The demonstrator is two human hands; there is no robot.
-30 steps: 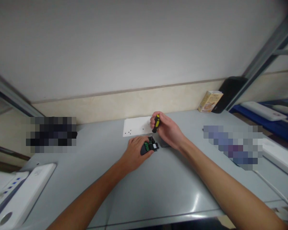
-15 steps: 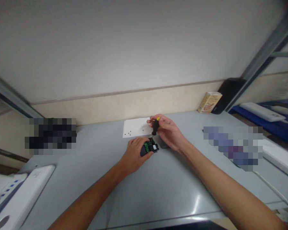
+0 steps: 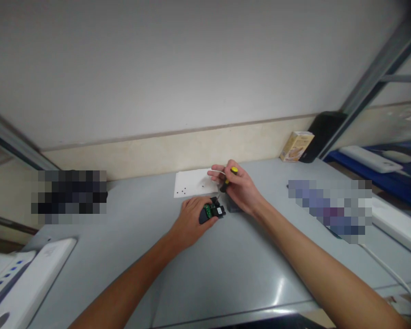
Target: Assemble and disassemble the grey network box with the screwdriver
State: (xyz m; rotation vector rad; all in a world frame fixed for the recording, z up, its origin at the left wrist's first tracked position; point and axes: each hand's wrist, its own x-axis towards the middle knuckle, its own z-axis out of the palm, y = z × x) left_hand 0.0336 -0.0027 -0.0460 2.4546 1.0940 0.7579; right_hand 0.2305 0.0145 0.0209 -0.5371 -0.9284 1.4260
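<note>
Screwdriver now leans over more than a moment ago, its yellow end tipped toward the right-hand side, while the outer fingers of the right hand have uncurled and point off to the left. The right grip is narrow, pinching the handle between thumb and fingers. That shift looks like a re-angling or a fresh turn of the handle – a judgement, since the fingers hide part of it.

The shaft slopes down to the upper corner of the black device, which sits opened up on the table, green circuit board showing. I cannot tell whether the tip is seated in anything. The left hand has hardly changed; its grip is closed round the device's rounded end, which should steady it against the tool.

Behind, a white sheet carries several dark specks, perhaps screws – too small to be sure. A dark grey block lies partly hidden beneath the right hand.
</note>
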